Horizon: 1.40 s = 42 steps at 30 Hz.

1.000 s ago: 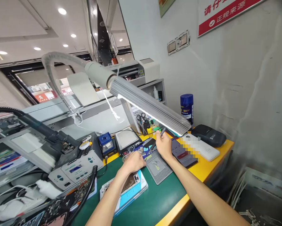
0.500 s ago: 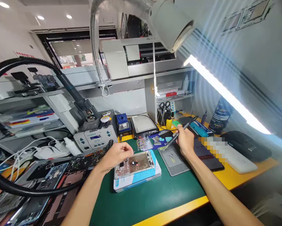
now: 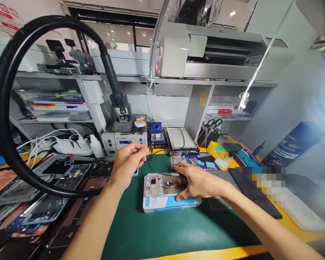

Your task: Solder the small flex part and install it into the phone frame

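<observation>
My left hand [image 3: 132, 159] is raised left of the phone, thumb and fingertips pinched together; whatever is between them is too small to make out. A stripped phone frame [image 3: 154, 185] with exposed parts lies on a blue-and-white box [image 3: 162, 206]. Over its right half is my right hand [image 3: 199, 178], fingers curled round a dark soldering iron whose body is mostly hidden under the palm. From the iron's left end a black cable [image 3: 155, 171] curves back. The right thumb is by the frame's near edge. Partly behind that hand and forearm lies a perforated grey mat [image 3: 224, 178].
Dismantled phones [image 3: 67, 177] crowd the left side under a thick black hose [image 3: 1, 119]. A rework station [image 3: 124, 141], a flat heating plate [image 3: 181, 139] and a scissors holder [image 3: 204, 135] line the back. A blue can [image 3: 287, 144] stands at right.
My right hand has moved left from above the mat to over the phone frame, and the iron's cable end now points left. My left hand has lifted off the frame. The view has shifted.
</observation>
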Available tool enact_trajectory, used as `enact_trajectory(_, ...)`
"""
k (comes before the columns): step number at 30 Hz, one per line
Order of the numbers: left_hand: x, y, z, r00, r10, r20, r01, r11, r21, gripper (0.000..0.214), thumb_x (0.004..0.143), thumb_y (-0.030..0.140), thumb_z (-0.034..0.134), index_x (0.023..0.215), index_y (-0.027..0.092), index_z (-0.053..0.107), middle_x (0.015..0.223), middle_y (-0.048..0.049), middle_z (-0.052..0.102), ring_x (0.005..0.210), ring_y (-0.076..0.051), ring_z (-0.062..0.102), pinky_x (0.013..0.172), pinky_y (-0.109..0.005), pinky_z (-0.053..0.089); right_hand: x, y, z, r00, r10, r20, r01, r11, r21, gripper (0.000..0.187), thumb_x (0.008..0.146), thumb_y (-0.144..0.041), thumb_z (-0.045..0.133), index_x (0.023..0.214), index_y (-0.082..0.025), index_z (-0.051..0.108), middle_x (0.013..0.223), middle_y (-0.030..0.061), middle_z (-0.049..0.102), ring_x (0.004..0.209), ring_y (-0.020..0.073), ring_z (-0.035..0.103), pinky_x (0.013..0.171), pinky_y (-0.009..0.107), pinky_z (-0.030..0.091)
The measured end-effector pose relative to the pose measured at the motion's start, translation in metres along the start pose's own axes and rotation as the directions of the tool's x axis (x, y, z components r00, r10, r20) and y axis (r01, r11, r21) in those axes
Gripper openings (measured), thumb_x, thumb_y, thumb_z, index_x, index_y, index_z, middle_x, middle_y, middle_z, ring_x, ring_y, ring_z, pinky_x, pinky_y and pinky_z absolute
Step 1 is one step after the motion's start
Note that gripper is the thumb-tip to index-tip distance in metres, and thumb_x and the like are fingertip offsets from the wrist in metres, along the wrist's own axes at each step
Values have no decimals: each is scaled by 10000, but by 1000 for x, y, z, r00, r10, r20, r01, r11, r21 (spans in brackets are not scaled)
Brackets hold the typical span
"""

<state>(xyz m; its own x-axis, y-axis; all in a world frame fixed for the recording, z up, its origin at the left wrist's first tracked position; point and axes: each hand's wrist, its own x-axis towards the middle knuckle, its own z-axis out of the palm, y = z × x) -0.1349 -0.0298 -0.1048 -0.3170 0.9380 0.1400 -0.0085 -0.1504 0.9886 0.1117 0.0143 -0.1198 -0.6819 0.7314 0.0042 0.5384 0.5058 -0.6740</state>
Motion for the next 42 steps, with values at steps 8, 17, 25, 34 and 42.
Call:
enact_trajectory(8,-2,6,-7,996,59,-60,-65,994,-89,176,685,326,746,728,176,665,642,1,615,571,-108,500,510,-243,353,17,-12,-3,998,-47,41,53,983,-178,182,680,-233,774,682,-210,593,862,-2,642,755,173,575,677,278,419)
enact_trajectory(17,-5,8,-17,951,9,309,-38,996,87,120,766,292,672,749,174,689,713,-30,702,604,-131,579,504,-243,404,79,6,-16,985,42,166,7,959,-284,212,882,-316,758,835,-145,641,832,-11,637,695,126,590,643,270,502)
enact_trajectory(25,-9,-24,-3,723,-219,655,-221,826,519,240,925,361,689,811,151,660,745,19,661,637,-115,615,607,-271,529,97,15,-3,967,133,218,-74,963,-260,217,969,-338,679,908,-131,669,833,-9,664,676,121,630,617,261,546)
enact_trajectory(34,-13,-34,8,693,-221,686,-382,694,610,234,949,288,591,749,172,627,626,40,583,532,-109,526,501,-248,405,61,8,-24,968,200,-151,-157,954,254,437,844,-565,722,694,-173,603,525,-67,434,462,80,321,424,234,233)
enact_trajectory(42,-40,-30,11,800,-78,595,-439,600,669,286,971,166,388,963,195,673,969,-68,645,912,-236,606,801,-399,454,27,19,-30,858,367,-361,4,696,718,516,850,-688,610,649,-213,579,704,43,661,624,169,618,622,306,558)
